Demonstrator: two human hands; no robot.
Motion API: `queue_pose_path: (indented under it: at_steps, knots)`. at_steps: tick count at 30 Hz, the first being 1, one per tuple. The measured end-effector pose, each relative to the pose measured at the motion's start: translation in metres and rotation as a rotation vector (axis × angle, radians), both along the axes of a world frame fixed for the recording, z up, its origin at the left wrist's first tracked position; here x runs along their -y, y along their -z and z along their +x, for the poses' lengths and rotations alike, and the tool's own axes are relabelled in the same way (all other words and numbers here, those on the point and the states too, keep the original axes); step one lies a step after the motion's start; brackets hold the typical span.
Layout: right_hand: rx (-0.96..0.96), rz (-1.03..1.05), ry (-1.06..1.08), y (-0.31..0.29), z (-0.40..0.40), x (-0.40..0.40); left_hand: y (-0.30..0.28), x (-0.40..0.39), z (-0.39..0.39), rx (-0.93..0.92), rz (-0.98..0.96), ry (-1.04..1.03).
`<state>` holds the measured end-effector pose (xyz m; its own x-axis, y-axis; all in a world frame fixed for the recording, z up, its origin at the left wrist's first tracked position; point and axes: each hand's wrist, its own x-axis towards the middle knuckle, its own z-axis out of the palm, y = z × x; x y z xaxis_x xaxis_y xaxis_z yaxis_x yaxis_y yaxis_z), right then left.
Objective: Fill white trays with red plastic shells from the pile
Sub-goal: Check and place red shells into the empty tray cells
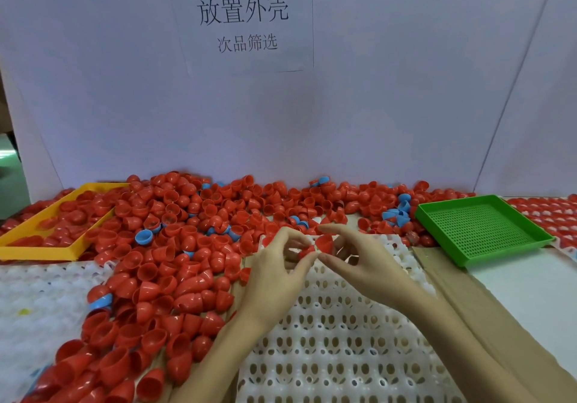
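White backboard, worktop heaped with the pile (pixel 162 265) of red shells.

I hold both hands over the empty white tray (pixel 337 340): left hand (pixel 274 271) pinches one red shell (pixel 306 251), right hand (pixel 359 265) pinches another (pixel 324 242), apparently pulling a nested pair apart before seating.

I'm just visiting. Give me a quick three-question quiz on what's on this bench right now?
1. True or false: the green tray holds red shells.
2. Which tray lies under the hands: A yellow tray, B white tray, C the green one?
3. What does the right hand pinch?

Key: 1 false, it shows no shells. 2 B. 3 A red shell; the left hand pinches another red shell.
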<state>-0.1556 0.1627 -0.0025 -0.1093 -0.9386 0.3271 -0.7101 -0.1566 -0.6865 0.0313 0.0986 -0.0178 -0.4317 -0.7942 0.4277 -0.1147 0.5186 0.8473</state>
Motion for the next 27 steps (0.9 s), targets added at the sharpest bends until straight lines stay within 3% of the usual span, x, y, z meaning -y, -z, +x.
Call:
queue_pose_path:
  at_steps: [3, 8, 12, 15, 21, 27]
  knots:
    - [0.146, -0.028, -0.039, -0.001, 0.001, -0.004, 0.0, 0.007, 0.002, -0.06, 0.111, 0.003]
    - [0.119, -0.075, 0.007, 0.002, 0.004, -0.004, 0.004, 0.007, 0.002, 0.022, -0.001, -0.126]
    - [-0.009, -0.08, 0.021, 0.005, 0.005, -0.004, 0.003, 0.004, 0.0, 0.045, -0.179, -0.093]
    - [-0.071, -0.096, 0.0, 0.006, 0.006, -0.004, 0.001, -0.001, -0.001, 0.026, -0.175, 0.041]
    - [-0.189, -0.088, 0.004, 0.003, 0.006, 0.001, 0.006, 0.005, 0.0, 0.075, -0.18, -0.04]
    - [-0.234, -0.024, 0.112, -0.009, 0.001, 0.036, 0.022, 0.014, 0.006, 0.52, -0.349, -0.123]
